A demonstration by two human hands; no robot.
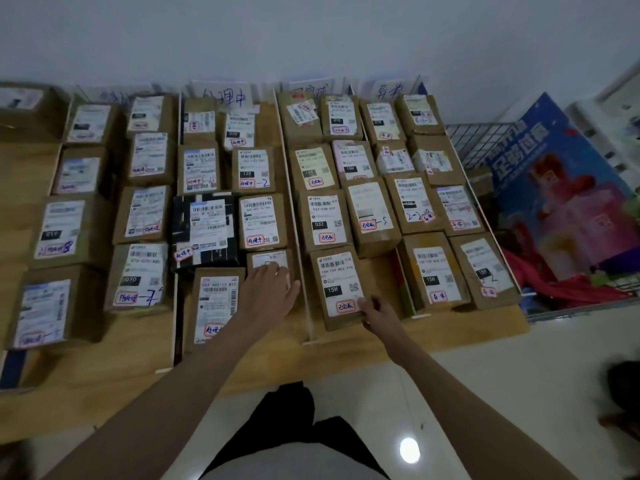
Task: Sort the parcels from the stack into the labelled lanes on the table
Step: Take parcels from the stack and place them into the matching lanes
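Note:
Brown cardboard parcels with white shipping labels fill several lanes on the wooden table (114,372), split by white dividers (300,237). My left hand (268,289) lies flat, fingers straight, on a small parcel (270,260) at the front of the second lane, beside a taller parcel (216,306). My right hand (374,311) grips the near right corner of a parcel marked 15H (337,285) at the front of the third lane. Paper lane signs (225,97) stand along the back wall.
A black wrapped parcel (204,230) sits in the second lane. To the right of the table a wire basket (485,140) holds a blue printed box (561,188) and red cloth. A bare strip of table lies in front of the parcels. The tiled floor is below.

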